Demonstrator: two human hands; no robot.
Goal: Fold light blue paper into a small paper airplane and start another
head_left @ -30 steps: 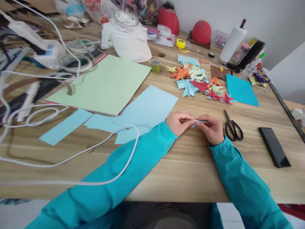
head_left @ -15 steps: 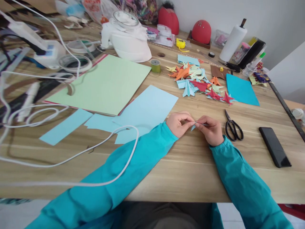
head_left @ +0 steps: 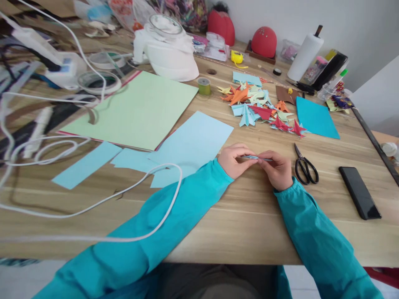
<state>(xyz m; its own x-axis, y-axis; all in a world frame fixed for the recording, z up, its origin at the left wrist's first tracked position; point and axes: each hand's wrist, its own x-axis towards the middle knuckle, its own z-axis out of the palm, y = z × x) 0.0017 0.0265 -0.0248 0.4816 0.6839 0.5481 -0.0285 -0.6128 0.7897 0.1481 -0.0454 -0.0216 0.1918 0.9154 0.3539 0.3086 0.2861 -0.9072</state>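
A small folded piece of light blue paper (head_left: 251, 157) is held between both hands above the wooden table, mostly covered by the fingers. My left hand (head_left: 234, 161) pinches its left part between thumb and fingers. From the other side, my right hand (head_left: 276, 168) grips the right end, with thumb and forefinger pressed together. Black-handled scissors (head_left: 304, 166) lie just right of my right hand, blades pointing away. Beyond the hands is a pile of folded paper shapes (head_left: 246, 113) in blue, red, orange, yellow and pale green.
Light blue sheets (head_left: 199, 137) and a blue strip (head_left: 85, 165) lie left of the hands, near a large pale green sheet (head_left: 140, 108). A white cable (head_left: 149, 232) loops over my left sleeve. A phone (head_left: 360, 192) lies at right, a bright blue sheet (head_left: 316, 118) behind.
The blue paper has turned in my fingers: its corner pointed down toward me before, and now it shows as a thin, flat edge. Both hands stay in nearly the same place.
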